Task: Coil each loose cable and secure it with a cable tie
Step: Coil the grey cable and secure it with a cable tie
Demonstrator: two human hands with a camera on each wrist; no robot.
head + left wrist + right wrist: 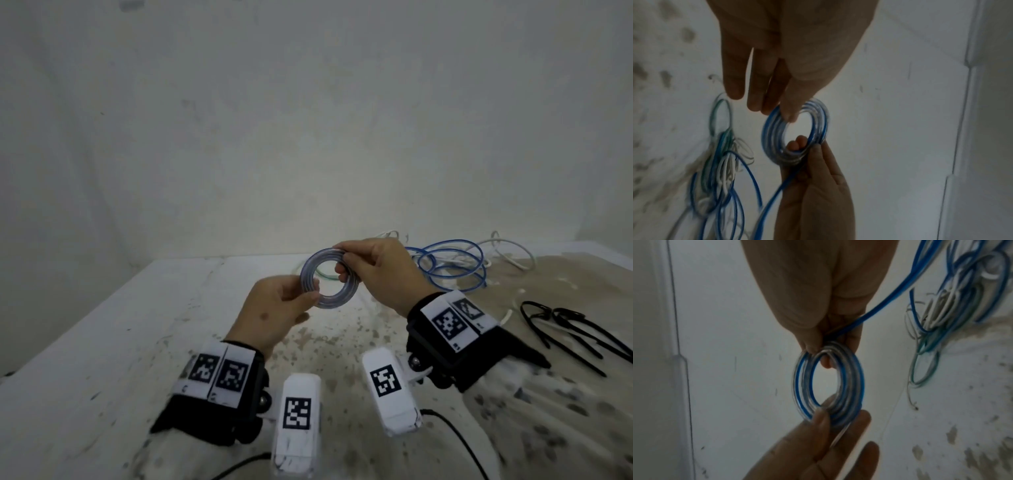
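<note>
A small coil (342,302) of clear cable with a blue core hangs in the air above the table. My left hand (310,294) pinches its lower left edge between thumb and fingers. My right hand (342,260) pinches the upper right edge. In the right wrist view the coil (851,378) stands on edge under my right hand (820,352), and a blue tail (890,293) runs from that grip back to the pile. My left hand (824,417) grips the coil's bottom there. The left wrist view shows the coil (770,129) between my left hand (785,113) and my right hand (809,146).
A tangle of loose blue cable (452,267), white cable (510,250) and a green loop (322,274) lies at the back of the stained white table (137,308). Several black cable ties (565,325) lie at the right. A wall stands close behind.
</note>
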